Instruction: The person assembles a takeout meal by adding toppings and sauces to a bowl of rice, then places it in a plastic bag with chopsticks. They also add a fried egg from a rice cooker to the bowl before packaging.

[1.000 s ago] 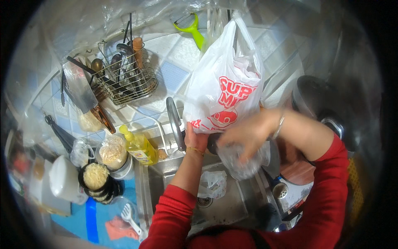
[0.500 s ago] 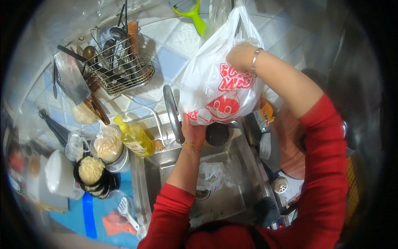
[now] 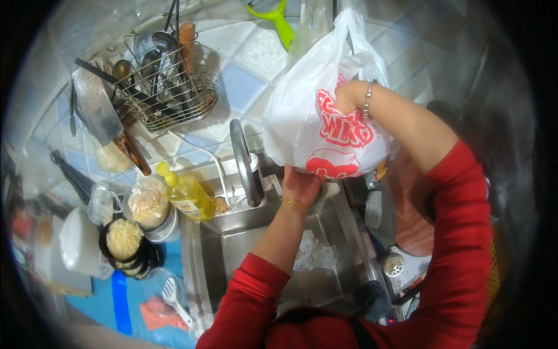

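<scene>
A white plastic carrier bag [image 3: 290, 125] with red print hangs from the wall above the back edge of the sink. Under its bottom, my left hand [image 3: 301, 185] props it up, the fingers partly hidden by the plastic. My right hand [image 3: 350, 98] reaches into the bag's opening on the right side, and its fingers are out of sight inside. What the bag contains cannot be seen. Just left of the bag rises the curved grey faucet [image 3: 247, 166]. Below lies the steel sink [image 3: 241, 241], with a crumpled clear plastic bag [image 3: 317, 256] in its basin.
A wire utensil basket [image 3: 168, 93] and a cleaver [image 3: 96, 107] hang on the tiled wall, with a green peeler [image 3: 282, 26] higher up. Left of the sink stand a yellow soap bottle [image 3: 189, 195] and a black container with a scrubber [image 3: 124, 238]. A white fork [image 3: 174, 299] lies nearby.
The carrier bag has shifted right, with my left hand moving along beneath it. My right hand has gone deeper into the bag's opening. More of the sink's back rim by the faucet shows.
</scene>
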A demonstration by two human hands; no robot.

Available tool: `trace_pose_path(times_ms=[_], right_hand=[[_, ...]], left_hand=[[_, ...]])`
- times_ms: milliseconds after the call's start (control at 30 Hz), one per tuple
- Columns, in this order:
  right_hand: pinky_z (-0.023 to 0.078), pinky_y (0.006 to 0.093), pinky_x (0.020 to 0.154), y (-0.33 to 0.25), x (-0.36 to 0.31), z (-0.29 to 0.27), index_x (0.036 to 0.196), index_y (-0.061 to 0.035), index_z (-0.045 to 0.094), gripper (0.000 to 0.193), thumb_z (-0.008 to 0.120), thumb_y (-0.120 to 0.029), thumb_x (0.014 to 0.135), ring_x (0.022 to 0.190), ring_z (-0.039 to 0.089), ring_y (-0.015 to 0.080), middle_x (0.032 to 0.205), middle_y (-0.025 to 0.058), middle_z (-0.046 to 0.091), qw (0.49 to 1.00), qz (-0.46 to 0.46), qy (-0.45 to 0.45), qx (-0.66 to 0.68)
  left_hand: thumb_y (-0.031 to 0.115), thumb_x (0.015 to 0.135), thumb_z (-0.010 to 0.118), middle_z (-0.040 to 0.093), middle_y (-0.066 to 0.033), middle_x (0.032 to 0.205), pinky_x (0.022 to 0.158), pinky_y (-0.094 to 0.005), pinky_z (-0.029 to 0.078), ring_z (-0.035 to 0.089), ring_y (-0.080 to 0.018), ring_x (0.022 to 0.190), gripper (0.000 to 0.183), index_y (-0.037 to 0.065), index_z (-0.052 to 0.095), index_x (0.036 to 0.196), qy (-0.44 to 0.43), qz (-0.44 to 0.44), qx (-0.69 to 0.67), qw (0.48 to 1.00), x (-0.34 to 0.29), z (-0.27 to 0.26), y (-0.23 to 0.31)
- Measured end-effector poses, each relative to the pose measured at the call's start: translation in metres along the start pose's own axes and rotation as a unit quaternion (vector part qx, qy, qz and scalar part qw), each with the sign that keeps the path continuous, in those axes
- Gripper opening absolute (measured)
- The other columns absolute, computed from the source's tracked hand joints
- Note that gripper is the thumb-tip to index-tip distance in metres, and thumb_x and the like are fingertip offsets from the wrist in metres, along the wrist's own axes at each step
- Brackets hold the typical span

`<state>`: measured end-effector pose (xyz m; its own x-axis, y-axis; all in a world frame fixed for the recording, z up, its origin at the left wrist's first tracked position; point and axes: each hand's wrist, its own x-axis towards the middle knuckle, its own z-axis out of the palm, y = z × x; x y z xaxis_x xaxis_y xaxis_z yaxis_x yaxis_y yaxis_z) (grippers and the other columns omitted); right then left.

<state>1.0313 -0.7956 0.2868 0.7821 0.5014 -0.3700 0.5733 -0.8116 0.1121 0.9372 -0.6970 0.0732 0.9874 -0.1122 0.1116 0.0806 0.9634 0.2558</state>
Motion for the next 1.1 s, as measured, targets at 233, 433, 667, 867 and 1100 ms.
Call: trace_pose_path(times_ms=[233, 433, 667, 867, 1100], right_hand=[[0.049, 0.0334, 0.07, 0.018, -0.006, 0.0, 0.093, 0.0016, 0.065, 0.032, 0.068, -0.019, 0.069, 0.076, 0.062, 0.0268, 0.087, 0.0186, 0.066, 0.95, -0.181, 0.178, 0.18], [0.046, 0.0251, 0.055, 0.041, -0.044, -0.035, 0.093, 0.0021, 0.062, 0.021, 0.066, -0.004, 0.074, 0.062, 0.056, 0.0098, 0.073, 0.0041, 0.063, 0.894, -0.049, 0.305, 0.323], [0.048, 0.0272, 0.058, 0.06, -0.049, -0.03, 0.092, 0.0002, 0.063, 0.018, 0.065, -0.009, 0.076, 0.064, 0.058, 0.0129, 0.074, 0.0063, 0.064, 0.847, -0.013, 0.398, 0.352], [0.048, 0.029, 0.063, 0.055, -0.067, -0.032, 0.088, -0.0014, 0.064, 0.017, 0.062, -0.015, 0.078, 0.068, 0.061, 0.0154, 0.073, 0.0071, 0.066, 0.737, 0.006, 0.607, 0.297], [0.045, 0.0244, 0.06, -0.01, -0.161, 0.033, 0.087, -0.0001, 0.065, 0.017, 0.059, -0.015, 0.083, 0.067, 0.056, 0.008, 0.073, 0.0022, 0.063, 0.793, -0.175, 0.386, 0.437]], left_hand=[[0.051, 0.093, 0.032, 0.043, -0.0095, 0.133, 0.097, -0.0465, 0.037, 0.042, -0.0285, 0.121, 0.057, 0.011, 0.036, 0.134, 0.036, 0.042, 0.005, 0.998, -0.005, -0.005, 0.017], [0.051, 0.094, 0.027, 0.034, -0.013, 0.14, 0.101, -0.0506, 0.033, 0.033, -0.0335, 0.127, 0.06, 0.008, 0.029, 0.137, 0.09, 0.056, 0.023, 0.994, -0.015, -0.022, 0.021], [0.051, 0.094, 0.03, 0.037, -0.0113, 0.138, 0.102, -0.0516, 0.032, 0.035, -0.0319, 0.127, 0.059, 0.01, 0.03, 0.137, 0.117, 0.062, 0.046, 0.99, -0.018, -0.024, 0.017], [0.049, 0.094, 0.031, 0.037, -0.0117, 0.138, 0.1, -0.0471, 0.034, 0.038, -0.0311, 0.124, 0.06, 0.008, 0.028, 0.137, 0.093, 0.066, 0.088, 0.989, -0.022, -0.031, 0.015], [0.023, 0.074, 0.071, 0.034, -0.0187, 0.135, 0.104, -0.0457, 0.026, 0.032, -0.0327, 0.128, 0.071, 0.004, 0.033, 0.13, 0.046, 0.282, 0.623, 0.728, -0.16, 0.035, -0.015]])
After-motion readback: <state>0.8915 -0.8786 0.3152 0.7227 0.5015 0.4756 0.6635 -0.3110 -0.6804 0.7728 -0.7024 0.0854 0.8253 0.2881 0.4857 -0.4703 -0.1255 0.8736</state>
